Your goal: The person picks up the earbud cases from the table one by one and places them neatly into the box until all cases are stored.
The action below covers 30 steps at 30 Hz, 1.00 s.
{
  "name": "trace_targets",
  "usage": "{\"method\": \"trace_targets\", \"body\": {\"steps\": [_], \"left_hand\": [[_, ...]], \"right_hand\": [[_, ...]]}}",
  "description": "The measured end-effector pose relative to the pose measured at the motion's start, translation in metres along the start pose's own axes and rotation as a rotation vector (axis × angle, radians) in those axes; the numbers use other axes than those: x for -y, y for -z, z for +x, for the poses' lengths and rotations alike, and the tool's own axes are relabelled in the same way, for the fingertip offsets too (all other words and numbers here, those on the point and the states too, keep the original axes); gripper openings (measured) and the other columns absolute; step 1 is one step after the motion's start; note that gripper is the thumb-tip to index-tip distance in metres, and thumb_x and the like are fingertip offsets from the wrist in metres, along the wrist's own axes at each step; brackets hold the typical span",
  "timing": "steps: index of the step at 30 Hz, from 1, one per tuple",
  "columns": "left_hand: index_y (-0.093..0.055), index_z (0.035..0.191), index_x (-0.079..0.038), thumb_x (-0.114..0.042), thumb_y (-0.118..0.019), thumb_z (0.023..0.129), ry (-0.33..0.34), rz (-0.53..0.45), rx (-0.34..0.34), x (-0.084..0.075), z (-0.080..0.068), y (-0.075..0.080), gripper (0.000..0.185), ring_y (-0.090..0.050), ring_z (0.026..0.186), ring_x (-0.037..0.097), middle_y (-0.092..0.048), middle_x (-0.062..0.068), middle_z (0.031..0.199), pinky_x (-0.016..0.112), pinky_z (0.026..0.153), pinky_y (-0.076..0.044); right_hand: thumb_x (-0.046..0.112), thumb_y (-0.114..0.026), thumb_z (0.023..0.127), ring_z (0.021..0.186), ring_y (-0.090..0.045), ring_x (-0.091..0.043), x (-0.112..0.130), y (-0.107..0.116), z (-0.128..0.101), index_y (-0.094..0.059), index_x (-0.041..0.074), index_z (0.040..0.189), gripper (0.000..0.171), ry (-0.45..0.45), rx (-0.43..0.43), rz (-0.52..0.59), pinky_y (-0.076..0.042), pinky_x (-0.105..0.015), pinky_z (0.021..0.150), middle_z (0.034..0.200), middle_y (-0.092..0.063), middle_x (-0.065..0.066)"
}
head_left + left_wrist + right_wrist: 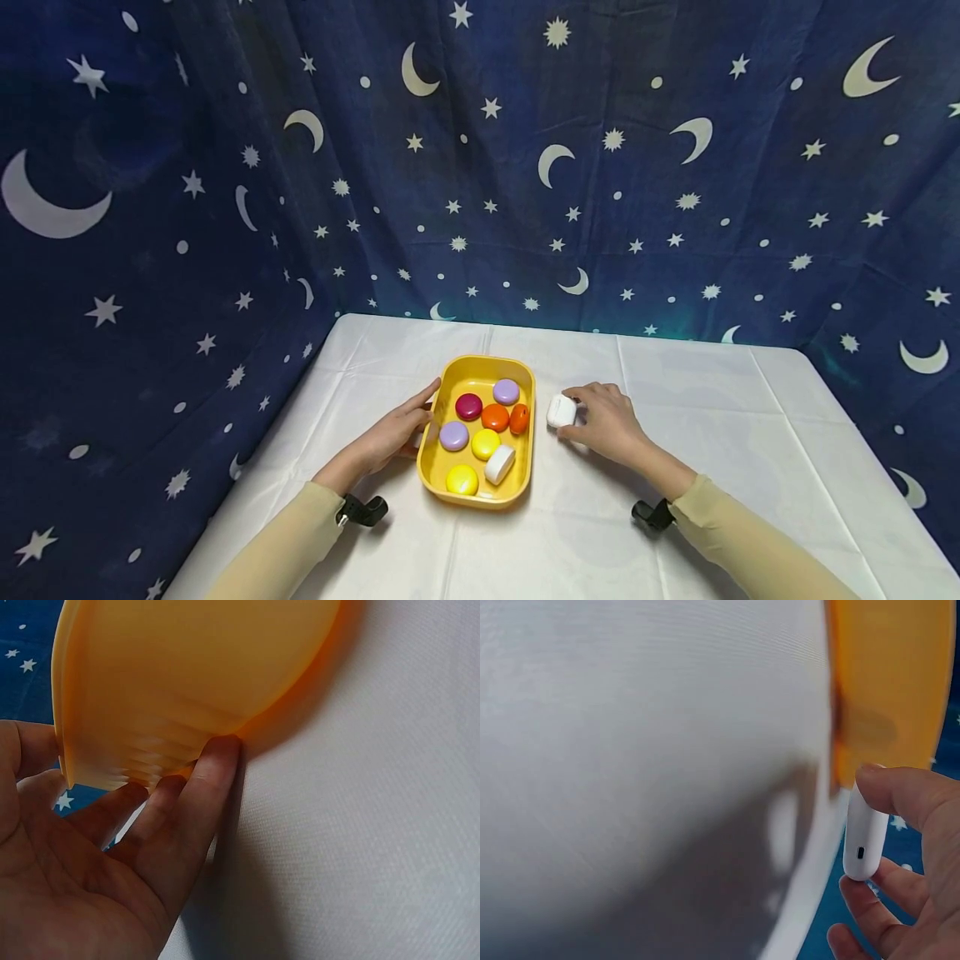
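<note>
My right hand (609, 421) pinches a small white earbud case (562, 411) just right of the yellow tray (532, 442). In the right wrist view the earbud case (865, 836) shows a dark port in its end, between thumb and fingers. At the tray's left side, my left hand (390, 433) holds the wall. The left wrist view shows one digit at the rim and other fingertips against the tray wall (202, 667). Round glossy pieces lie in the tray: magenta (468, 407), two lilac, orange and yellow. Near its front right corner a white round piece (499, 464) stands on edge.
A white cloth (720, 433) covers the table. Dark blue curtains (510, 167) with moons and stars hang behind it and along the left. Black straps with small devices sit on both wrists. Near the tray's front wall lies a small whitish bit, partly hidden.
</note>
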<state>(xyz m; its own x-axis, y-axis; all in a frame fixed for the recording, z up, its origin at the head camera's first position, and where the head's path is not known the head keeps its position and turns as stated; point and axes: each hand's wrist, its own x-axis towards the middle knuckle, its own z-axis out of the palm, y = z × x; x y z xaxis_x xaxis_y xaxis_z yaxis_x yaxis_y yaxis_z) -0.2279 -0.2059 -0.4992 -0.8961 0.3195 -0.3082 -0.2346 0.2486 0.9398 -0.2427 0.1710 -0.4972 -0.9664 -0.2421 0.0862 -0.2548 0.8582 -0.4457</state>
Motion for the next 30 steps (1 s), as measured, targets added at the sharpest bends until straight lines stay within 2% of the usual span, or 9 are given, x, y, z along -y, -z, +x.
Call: {"method": "trace_targets", "body": {"steps": [5, 12, 19, 30], "left_hand": [[-0.028, 0.162, -0.04, -0.025, -0.05, 0.103, 0.002, -0.002, 0.001, 0.0, 0.001, 0.0, 0.065, -0.06, 0.117, 0.031, -0.035, 0.02, 0.16, 0.049, 0.087, -0.059], [-0.027, 0.162, -0.039, -0.025, -0.049, 0.104, -0.006, -0.006, 0.01, -0.001, 0.0, 0.0, 0.064, -0.061, 0.115, 0.031, -0.037, 0.02, 0.159, 0.048, 0.087, -0.059], [-0.027, 0.162, -0.041, -0.026, -0.049, 0.103, 0.011, 0.007, 0.006, -0.002, -0.001, 0.001, 0.064, -0.06, 0.117, 0.031, -0.036, 0.019, 0.16, 0.045, 0.087, -0.059], [-0.028, 0.162, -0.041, -0.026, -0.051, 0.102, 0.008, -0.006, 0.007, -0.002, -0.001, 0.0, 0.066, -0.06, 0.117, 0.031, -0.036, 0.018, 0.161, 0.045, 0.087, -0.059]], "right_hand": [[0.036, -0.088, 0.077, 0.122, -0.046, -0.039, 0.004, 0.021, -0.003, -0.066, 0.011, 0.133, 0.065, 0.025, -0.057, 0.083, -0.033, -0.059, 0.1, 0.127, -0.063, -0.015], [0.033, -0.089, 0.077, 0.121, -0.044, -0.037, 0.013, 0.046, -0.001, -0.067, 0.014, 0.133, 0.064, 0.074, -0.127, 0.154, -0.032, -0.057, 0.1, 0.127, -0.063, -0.013], [0.034, -0.088, 0.077, 0.128, -0.041, -0.035, 0.032, 0.054, 0.005, -0.067, 0.018, 0.134, 0.063, 0.088, -0.09, 0.177, -0.03, -0.058, 0.105, 0.13, -0.061, -0.009], [0.038, -0.088, 0.076, 0.129, -0.041, -0.031, 0.068, 0.043, 0.017, -0.068, 0.02, 0.133, 0.063, 0.174, 0.0, 0.105, -0.031, -0.056, 0.108, 0.129, -0.063, -0.005]]}}
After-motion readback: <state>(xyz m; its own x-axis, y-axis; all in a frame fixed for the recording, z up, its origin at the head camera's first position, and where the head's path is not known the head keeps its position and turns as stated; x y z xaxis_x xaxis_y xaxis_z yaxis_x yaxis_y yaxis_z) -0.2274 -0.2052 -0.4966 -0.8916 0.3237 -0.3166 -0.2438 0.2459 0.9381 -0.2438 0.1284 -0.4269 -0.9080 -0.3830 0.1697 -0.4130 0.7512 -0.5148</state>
